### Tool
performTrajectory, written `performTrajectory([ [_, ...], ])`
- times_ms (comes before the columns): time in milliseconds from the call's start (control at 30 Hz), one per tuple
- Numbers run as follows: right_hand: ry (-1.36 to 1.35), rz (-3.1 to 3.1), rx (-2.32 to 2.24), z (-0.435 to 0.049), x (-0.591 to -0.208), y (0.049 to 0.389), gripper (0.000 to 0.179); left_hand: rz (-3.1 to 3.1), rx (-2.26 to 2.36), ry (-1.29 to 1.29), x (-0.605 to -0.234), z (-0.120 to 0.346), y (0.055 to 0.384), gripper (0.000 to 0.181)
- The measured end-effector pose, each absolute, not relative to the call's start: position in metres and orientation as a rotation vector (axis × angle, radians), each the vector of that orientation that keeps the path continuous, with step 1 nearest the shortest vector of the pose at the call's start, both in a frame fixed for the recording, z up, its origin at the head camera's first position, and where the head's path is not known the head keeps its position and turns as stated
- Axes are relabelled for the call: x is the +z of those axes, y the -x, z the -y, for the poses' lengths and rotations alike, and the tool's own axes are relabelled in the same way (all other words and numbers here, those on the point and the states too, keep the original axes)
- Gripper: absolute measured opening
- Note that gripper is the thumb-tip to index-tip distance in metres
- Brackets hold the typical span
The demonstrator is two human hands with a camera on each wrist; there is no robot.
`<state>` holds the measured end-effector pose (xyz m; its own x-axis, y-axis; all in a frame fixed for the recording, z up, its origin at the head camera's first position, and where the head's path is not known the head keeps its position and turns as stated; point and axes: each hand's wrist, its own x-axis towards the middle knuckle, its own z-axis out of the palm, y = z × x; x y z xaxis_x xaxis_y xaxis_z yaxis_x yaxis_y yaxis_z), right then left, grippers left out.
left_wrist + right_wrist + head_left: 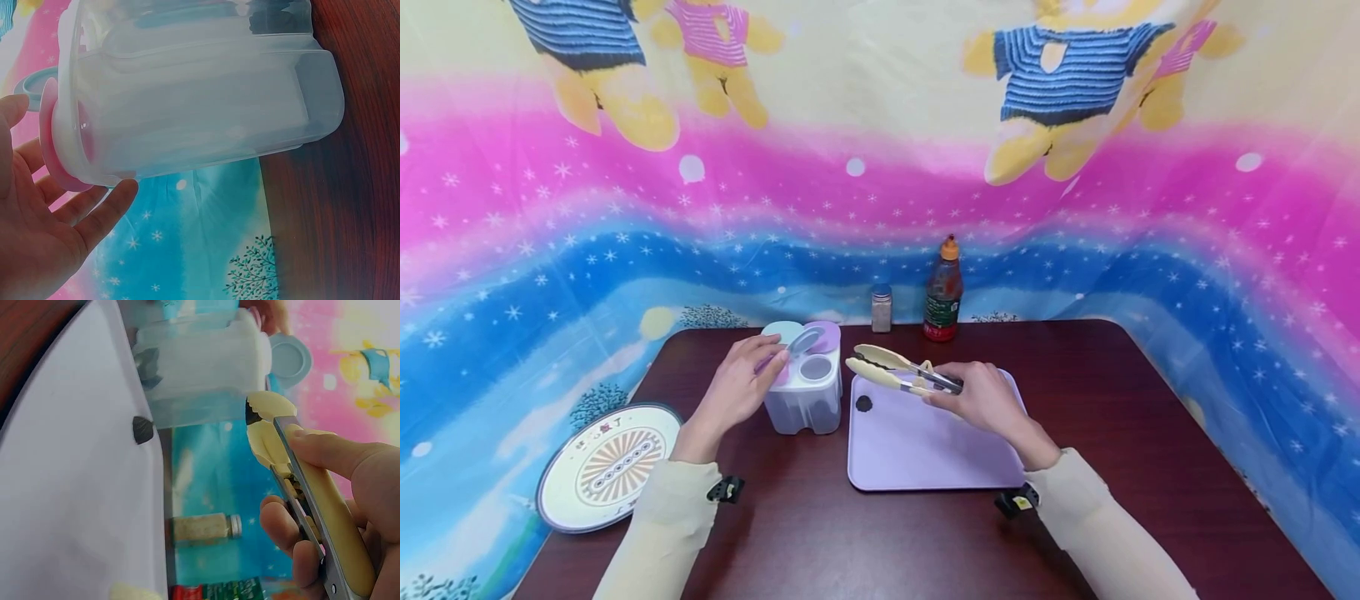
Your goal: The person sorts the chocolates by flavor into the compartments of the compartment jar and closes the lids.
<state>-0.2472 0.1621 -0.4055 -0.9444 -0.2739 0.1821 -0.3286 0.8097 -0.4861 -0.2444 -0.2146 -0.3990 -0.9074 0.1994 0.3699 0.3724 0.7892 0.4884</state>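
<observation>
My left hand (741, 379) is at a translucent container (805, 408) with several round lids. Its thumb touches a raised grey-blue lid (806, 340), and the other fingers spread loosely around the pink lid (56, 137). Below that raised lid, a round opening (816, 367) shows in the container's top. The right hand (981, 400) grips cream-tipped tongs (887, 368) by their metal handles, over a lilac cutting board (925, 454). Something dark (252, 414) shows between the tong tips. One small dark piece (864, 404) lies on the board near its left edge.
Behind the board stand a small shaker jar (882, 310) and a red sauce bottle with an orange cap (943, 296). A patterned oval plate (568, 487) lies at the table's left edge. Printed cloth (865, 217) hangs around the dark wooden table (820, 542).
</observation>
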Motion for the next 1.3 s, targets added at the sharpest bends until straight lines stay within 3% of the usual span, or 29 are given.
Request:
performTrajectory([
  [1300, -0.562, 2.855, 0.831, -0.122, -0.382, 0.236, 0.052, 2.700, -0.829, 0.438, -0.398, 0.215, 0.244, 0.049],
])
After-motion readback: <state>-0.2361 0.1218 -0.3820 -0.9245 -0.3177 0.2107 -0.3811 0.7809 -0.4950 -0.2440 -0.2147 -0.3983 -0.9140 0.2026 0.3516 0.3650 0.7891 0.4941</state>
